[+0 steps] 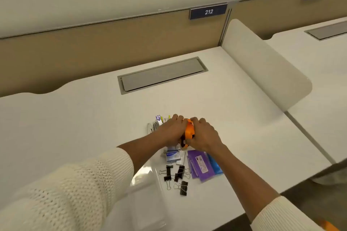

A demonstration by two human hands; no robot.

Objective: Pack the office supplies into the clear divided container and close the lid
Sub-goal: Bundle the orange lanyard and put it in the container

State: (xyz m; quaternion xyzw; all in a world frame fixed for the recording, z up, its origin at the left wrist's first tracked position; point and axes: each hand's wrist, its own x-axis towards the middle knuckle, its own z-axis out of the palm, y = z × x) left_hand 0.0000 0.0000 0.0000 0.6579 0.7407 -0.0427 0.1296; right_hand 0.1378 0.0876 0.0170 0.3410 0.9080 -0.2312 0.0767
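At the far left we see a cream knit sleeve (56, 189) reaching in over the white worktop (75, 118). Under that forearm, near the worktop's front edge, lies the clear divided container (146, 189); it is so transparent that we cannot tell whether its lid is open or shut. Just behind it, a few metal and white pieces (154, 125) poke out beyond our left hand (173, 129); they are too small to name. The left hand is curled around an orange object (189, 131), and our right hand (203, 135) closes on the same object from the other side, so both hands grip it just above the pile of supplies. Below the hands sit a small blue and white box (172, 156) and, nearer to us, several black binder clips (177, 174) scattered loose on the worktop beside the container. To the right of the clips lie purple packets (201, 165) with a blue packet (216, 165) touching their far side. Behind everything, a grey cable hatch (161, 75) is set flush in the worktop, and a sign reading 212 (208, 11) hangs on the partition
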